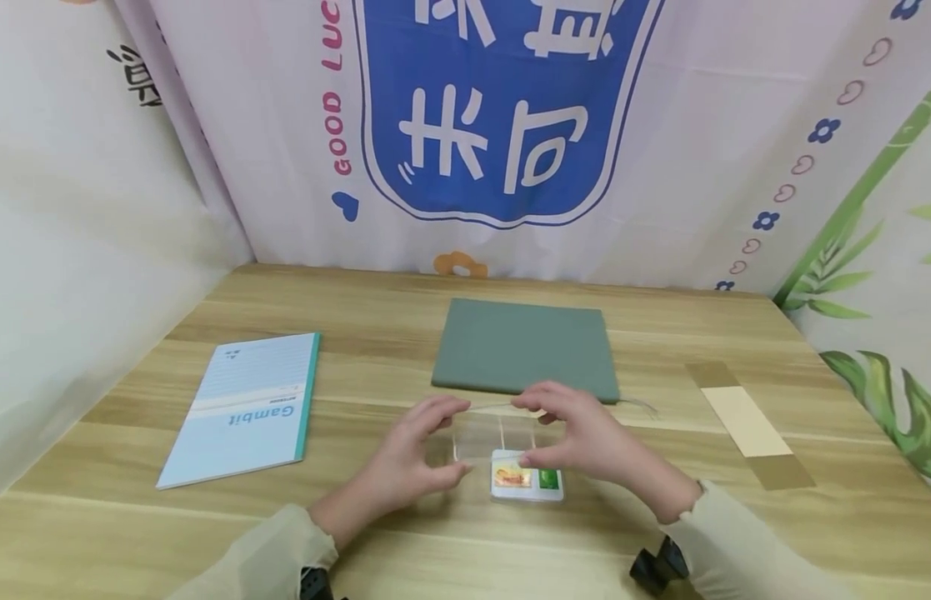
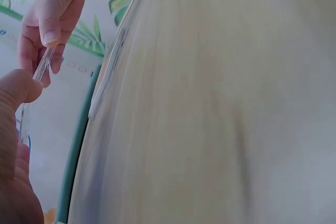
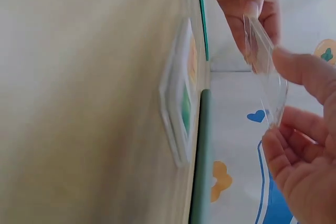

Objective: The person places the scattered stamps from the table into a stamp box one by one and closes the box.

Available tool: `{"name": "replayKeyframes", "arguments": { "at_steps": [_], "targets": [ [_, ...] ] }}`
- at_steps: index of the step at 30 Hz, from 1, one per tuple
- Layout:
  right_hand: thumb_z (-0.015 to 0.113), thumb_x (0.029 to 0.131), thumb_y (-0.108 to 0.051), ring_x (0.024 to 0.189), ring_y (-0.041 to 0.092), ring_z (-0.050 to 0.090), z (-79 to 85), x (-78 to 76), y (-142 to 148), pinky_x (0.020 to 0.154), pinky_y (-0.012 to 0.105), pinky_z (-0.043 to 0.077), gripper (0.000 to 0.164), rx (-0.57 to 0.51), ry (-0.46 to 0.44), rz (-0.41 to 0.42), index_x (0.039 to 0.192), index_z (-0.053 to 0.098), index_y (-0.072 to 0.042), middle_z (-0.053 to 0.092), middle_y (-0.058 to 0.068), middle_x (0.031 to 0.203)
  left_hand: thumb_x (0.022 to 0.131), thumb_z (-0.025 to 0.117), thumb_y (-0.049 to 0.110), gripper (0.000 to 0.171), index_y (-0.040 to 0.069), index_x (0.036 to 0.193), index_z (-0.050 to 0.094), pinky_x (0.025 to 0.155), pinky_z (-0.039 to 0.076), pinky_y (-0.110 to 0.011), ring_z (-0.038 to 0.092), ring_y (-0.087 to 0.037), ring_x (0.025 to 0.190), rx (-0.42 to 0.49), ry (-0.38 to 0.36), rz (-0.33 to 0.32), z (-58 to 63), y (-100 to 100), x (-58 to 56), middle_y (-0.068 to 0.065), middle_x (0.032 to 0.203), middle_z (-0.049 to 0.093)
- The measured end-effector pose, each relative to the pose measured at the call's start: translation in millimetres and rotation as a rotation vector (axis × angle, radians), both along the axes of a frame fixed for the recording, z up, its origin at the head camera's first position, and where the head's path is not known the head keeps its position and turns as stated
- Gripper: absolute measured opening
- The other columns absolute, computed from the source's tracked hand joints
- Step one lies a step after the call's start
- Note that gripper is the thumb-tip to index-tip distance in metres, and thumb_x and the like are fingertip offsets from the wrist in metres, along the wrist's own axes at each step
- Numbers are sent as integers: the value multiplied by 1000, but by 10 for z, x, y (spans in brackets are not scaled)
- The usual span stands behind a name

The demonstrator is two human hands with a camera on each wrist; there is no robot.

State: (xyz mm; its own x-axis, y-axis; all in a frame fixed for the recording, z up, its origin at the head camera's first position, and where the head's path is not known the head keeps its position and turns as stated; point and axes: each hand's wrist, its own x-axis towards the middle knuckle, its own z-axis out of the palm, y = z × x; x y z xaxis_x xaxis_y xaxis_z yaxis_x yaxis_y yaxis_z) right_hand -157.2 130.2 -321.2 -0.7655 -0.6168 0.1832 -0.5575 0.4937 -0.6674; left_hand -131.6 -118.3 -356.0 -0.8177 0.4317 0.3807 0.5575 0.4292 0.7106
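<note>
A thin, clear plastic lid (image 1: 476, 437) is held up off the table between both hands. My left hand (image 1: 405, 454) grips its left end, with the thumb on the near edge and the fingers on the far one. At the other end my right hand (image 1: 578, 433) pinches it the same way, as the right wrist view shows with the clear lid (image 3: 269, 74) slightly bowed. Partly beneath the lid lies a small white flat case (image 1: 527, 493) with an orange picture and a green one. In the right wrist view the white case (image 3: 170, 95) rests apart from the lid.
A dark green notebook (image 1: 525, 346) lies just beyond the hands. On the left is a light blue exercise book (image 1: 243, 417). A cream strip with brown ends (image 1: 746, 421) lies on the right of the wooden table (image 1: 390, 542). Printed cloth (image 1: 285, 225) hangs behind.
</note>
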Motion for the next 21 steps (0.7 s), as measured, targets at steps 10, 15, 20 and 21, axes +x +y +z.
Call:
{"name": "replayKeyframes", "arguments": {
  "at_steps": [10,15,20,21],
  "targets": [
    [80,68,-16,97,23,60,-129,328,86,83,28,52,58,-98,-15,-179,120,58,-1,58,11,119,68,76,4,64,-1,127,50,94,46,-34,54,-28,110,31,17,-77,-23,143,51,-10,127,51],
    [80,68,-12,98,25,61,-141,435,100,84,33,52,59,-113,-55,-257,121,58,-2,58,12,121,68,76,7,65,1,127,51,93,47,-35,56,-27,107,18,-16,-76,-54,222,64,-10,128,51],
    [80,67,-12,99,27,61,-186,507,122,86,36,51,60,-117,-106,-332,122,58,-2,57,15,123,69,77,7,64,2,128,51,96,45,-38,53,-25,113,-3,-84,-68,-106,300,79,-9,130,50],
    [80,67,-11,100,28,61,-201,515,126,87,36,50,60,-120,-107,-336,121,58,-1,57,16,123,69,76,7,64,3,128,51,97,44,-39,52,-24,115,-4,-106,-65,-110,312,86,-9,131,49]
  ]
}}
